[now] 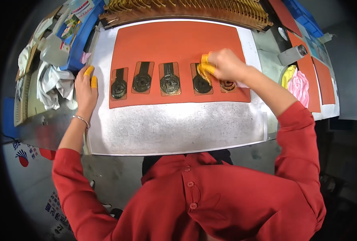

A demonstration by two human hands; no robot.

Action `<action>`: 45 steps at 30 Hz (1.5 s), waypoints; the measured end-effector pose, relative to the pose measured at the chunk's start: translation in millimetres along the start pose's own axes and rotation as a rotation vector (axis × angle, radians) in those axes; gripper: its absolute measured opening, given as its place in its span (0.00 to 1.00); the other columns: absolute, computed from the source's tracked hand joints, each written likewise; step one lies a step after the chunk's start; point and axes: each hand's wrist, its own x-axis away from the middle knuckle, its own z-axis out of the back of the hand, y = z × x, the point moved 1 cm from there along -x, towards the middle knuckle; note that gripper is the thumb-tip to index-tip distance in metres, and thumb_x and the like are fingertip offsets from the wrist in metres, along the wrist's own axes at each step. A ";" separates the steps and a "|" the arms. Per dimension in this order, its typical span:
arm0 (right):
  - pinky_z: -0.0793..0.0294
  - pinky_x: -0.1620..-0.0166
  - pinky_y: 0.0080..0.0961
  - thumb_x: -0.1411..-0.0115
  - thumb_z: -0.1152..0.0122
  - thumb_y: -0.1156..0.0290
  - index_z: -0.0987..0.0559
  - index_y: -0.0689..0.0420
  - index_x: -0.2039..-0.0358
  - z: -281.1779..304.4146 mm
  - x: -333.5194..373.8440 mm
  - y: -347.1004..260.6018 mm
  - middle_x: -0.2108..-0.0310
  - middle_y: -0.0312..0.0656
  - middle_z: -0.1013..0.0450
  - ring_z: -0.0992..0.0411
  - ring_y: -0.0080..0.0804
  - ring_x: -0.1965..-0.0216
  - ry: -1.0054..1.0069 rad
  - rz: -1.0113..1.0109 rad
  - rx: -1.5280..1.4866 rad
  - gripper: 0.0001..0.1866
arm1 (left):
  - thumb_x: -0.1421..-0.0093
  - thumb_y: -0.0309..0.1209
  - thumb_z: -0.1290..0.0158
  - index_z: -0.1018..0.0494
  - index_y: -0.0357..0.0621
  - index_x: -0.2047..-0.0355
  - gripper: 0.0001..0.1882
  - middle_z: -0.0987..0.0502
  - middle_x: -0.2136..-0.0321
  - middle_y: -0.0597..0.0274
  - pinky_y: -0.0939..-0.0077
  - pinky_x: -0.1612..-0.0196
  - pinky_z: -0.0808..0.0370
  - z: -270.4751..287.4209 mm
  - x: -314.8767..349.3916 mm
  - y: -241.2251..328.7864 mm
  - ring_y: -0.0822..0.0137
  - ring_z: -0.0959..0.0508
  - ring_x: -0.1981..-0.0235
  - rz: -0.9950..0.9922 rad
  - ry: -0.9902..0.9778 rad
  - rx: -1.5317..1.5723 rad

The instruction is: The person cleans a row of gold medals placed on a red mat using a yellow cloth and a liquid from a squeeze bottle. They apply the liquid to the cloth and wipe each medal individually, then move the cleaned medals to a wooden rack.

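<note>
My right hand (pixel 222 66), with yellow covers on its fingertips, is closed over the fourth plate from the left. Its fingers pinch something small and yellowish at the plate's upper right, too hidden to name. That plate (pixel 201 85) is a brown rectangle bearing a dark medal-shaped design. To its left, similar plates lie in a row, among them a medal plate (pixel 170 82) in the middle. My hand partly hides the rightmost plate (pixel 228 85). All rest on an orange-red sheet (pixel 178 40). My left hand (pixel 86 88), two fingertips covered in yellow, lies open by the table's left side.
Along the back runs a rack of golden curved pieces (pixel 186 10). On the left are a white cloth (pixel 55 86), a translucent bottle (pixel 54 50) and a blue tray (pixel 77 50). At right lie a capped bottle (pixel 293 55), a pink cloth (pixel 298 86) and more orange sheets (pixel 325 80).
</note>
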 end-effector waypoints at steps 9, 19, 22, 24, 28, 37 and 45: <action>0.29 0.68 0.41 0.55 0.45 0.72 0.25 0.58 0.75 -2.5 -17.5 -7.5 0.77 0.47 0.28 0.28 0.48 0.73 0.033 -0.046 -0.047 0.06 | 0.45 0.21 0.56 0.32 0.35 0.56 0.15 0.34 0.50 0.53 0.63 0.45 0.41 1.6 0.6 4.1 0.52 0.35 0.48 -0.004 -0.008 0.029; 0.31 0.74 0.36 0.51 0.43 0.73 0.24 0.59 0.75 12.7 47.5 -70.4 0.81 0.44 0.29 0.29 0.43 0.78 0.060 0.130 -0.165 0.04 | 0.46 0.20 0.52 0.33 0.36 0.55 0.17 0.32 0.53 0.50 0.65 0.49 0.35 9.3 0.5 5.8 0.50 0.32 0.52 0.060 0.036 0.178; 0.32 0.73 0.20 0.43 0.46 0.77 0.26 0.62 0.71 55.4 32.9 -93.8 0.80 0.36 0.30 0.32 0.20 0.78 0.155 -0.421 -0.751 0.03 | 0.47 0.19 0.53 0.33 0.35 0.54 0.17 0.32 0.53 0.50 0.68 0.49 0.35 17.8 5.9 1.1 0.50 0.31 0.52 0.057 0.070 0.230; 0.38 0.76 0.13 0.42 0.47 0.75 0.27 0.62 0.72 55.4 13.0 -81.7 0.79 0.33 0.32 0.36 0.14 0.77 0.293 -0.224 -0.846 0.04 | 0.46 0.17 0.55 0.33 0.34 0.54 0.17 0.31 0.53 0.50 0.71 0.48 0.36 31.6 7.6 5.8 0.52 0.30 0.52 0.060 0.104 0.261; 0.44 0.80 0.11 0.41 0.46 0.72 0.26 0.58 0.70 54.2 -43.2 -90.2 0.82 0.30 0.34 0.41 0.13 0.83 0.360 -0.276 -1.238 0.04 | 0.48 0.19 0.49 0.32 0.36 0.54 0.19 0.29 0.56 0.49 0.68 0.50 0.33 61.9 18.2 -8.0 0.53 0.29 0.54 0.039 0.326 0.283; 0.40 0.82 0.15 0.38 0.50 0.69 0.26 0.58 0.67 46.1 -210.4 -138.2 0.83 0.33 0.33 0.38 0.18 0.85 0.317 -0.038 -1.657 0.07 | 0.47 0.31 0.43 0.39 0.31 0.49 0.29 0.36 0.51 0.44 0.65 0.45 0.39 94.3 -15.8 -69.5 0.49 0.34 0.49 0.258 0.639 0.272; 0.47 0.85 0.16 0.37 0.55 0.69 0.28 0.55 0.72 50.2 -305.7 -186.1 0.86 0.28 0.41 0.47 0.17 0.88 0.191 0.066 -1.936 0.09 | 0.56 0.47 0.35 0.45 0.30 0.44 0.47 0.34 0.49 0.42 0.65 0.46 0.36 75.8 -56.7 -73.8 0.51 0.33 0.47 0.431 0.441 0.513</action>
